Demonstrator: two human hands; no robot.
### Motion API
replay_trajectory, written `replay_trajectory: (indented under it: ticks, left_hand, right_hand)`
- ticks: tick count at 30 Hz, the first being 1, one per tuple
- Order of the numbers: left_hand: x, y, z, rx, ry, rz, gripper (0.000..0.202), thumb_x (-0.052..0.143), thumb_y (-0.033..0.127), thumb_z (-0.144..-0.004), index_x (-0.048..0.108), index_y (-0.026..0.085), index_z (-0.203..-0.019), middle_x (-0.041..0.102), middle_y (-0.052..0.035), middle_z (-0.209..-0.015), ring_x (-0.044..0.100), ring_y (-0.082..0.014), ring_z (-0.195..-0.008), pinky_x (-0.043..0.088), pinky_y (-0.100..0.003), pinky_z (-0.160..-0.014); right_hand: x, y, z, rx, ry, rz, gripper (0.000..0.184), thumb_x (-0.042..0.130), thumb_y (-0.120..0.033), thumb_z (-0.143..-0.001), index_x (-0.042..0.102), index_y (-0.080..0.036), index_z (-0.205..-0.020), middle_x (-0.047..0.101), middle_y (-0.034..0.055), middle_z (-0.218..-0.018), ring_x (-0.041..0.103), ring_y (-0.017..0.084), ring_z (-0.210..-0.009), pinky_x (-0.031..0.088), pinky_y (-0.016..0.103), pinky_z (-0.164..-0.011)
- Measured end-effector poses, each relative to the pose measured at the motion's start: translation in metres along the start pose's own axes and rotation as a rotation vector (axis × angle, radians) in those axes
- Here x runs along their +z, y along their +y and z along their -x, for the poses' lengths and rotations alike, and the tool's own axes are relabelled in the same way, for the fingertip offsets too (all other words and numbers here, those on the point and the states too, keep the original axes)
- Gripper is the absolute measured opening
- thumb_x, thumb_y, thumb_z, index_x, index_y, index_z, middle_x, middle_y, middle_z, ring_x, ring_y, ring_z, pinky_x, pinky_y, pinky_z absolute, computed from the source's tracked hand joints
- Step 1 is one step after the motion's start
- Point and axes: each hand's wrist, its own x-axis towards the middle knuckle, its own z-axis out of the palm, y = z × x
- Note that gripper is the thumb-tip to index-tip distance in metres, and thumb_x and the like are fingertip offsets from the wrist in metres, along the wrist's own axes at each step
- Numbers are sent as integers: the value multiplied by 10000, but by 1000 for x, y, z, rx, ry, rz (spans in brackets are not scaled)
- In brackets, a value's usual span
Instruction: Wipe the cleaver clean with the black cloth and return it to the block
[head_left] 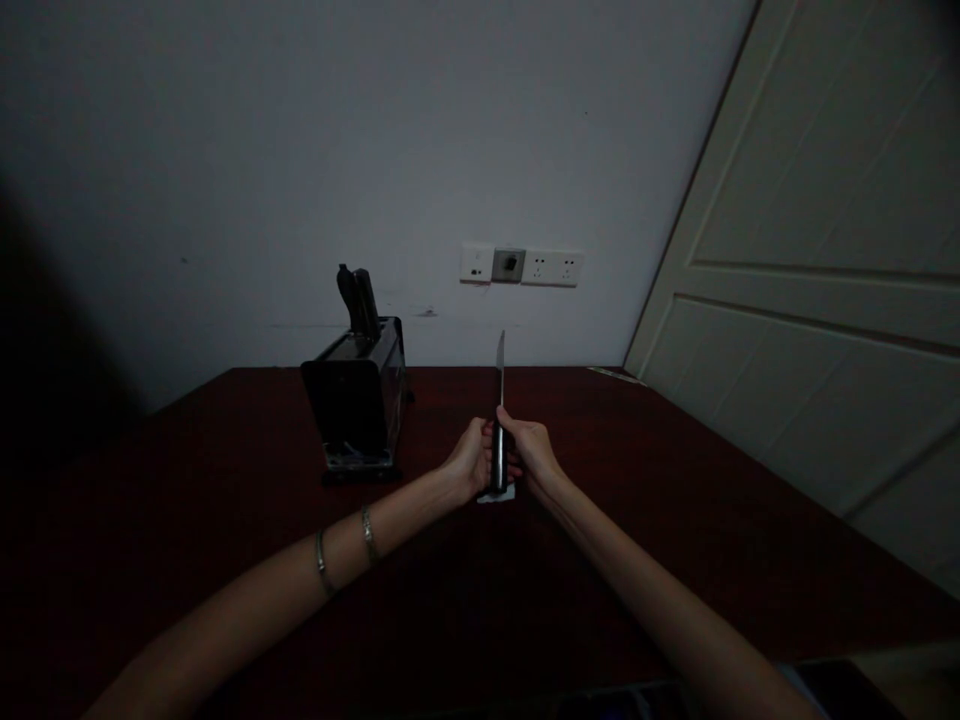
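Note:
A kitchen knife point(500, 375) points away from me, its pale blade seen nearly edge-on and its black handle nearest me. My right hand point(531, 448) is closed around the handle, with the thumb near the start of the blade. From the other side, my left hand point(471, 460) has its fingers curled against the same handle; part of its grip is hidden behind it. Just below the handle's end shows a small white piece point(496, 495), which looks like paper or cloth. Both hands are over the dark red table point(592, 430).
To the left stands a black knife block point(345, 410) with black handles point(360, 300) sticking out of its top. Wall sockets point(551, 267) sit behind the table. A pale panelled door point(825, 260) rises on the right. A thin strip point(616, 376) lies at the back right edge.

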Motion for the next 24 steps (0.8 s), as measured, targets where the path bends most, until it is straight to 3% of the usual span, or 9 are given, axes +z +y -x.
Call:
replay_trajectory:
  ticks: [6,13,19,24]
  left_hand:
    - [3,-3,-10,37,-11,4,533,196,598,-823,445,176,-615,461,-2,-467,450,-127,-399,383,-252,-461]
    - [2,-6,-12,29,-42,-50,601,235,687,-784,474,163,-612,436,8,-458,406,-103,-389,319,-232,-442]
    - [-4,1,-9,-26,-24,-56,620,285,760,-708,430,174,-567,429,17,-431,394,-88,-367,330,-220,-418]
    - [-8,5,-7,-76,8,2,586,322,732,-724,393,180,-542,336,62,-355,304,-55,-287,279,-190,-352]
  right_hand:
    - [-1,2,-2,15,-16,21,407,646,-563,-603,519,-177,-580,362,-84,-293,304,72,-220,231,195,-206]
    - [-3,8,-5,19,-37,29,407,648,-560,-602,484,-189,-562,367,-85,-308,331,82,-227,277,207,-217]
    - [-9,8,-6,42,-201,7,389,635,-541,-632,480,-185,-600,410,-74,-389,394,85,-280,362,216,-276]
    - [-16,2,-9,68,-317,47,342,647,-473,-659,535,-152,-626,550,-9,-555,567,118,-483,493,243,-479]
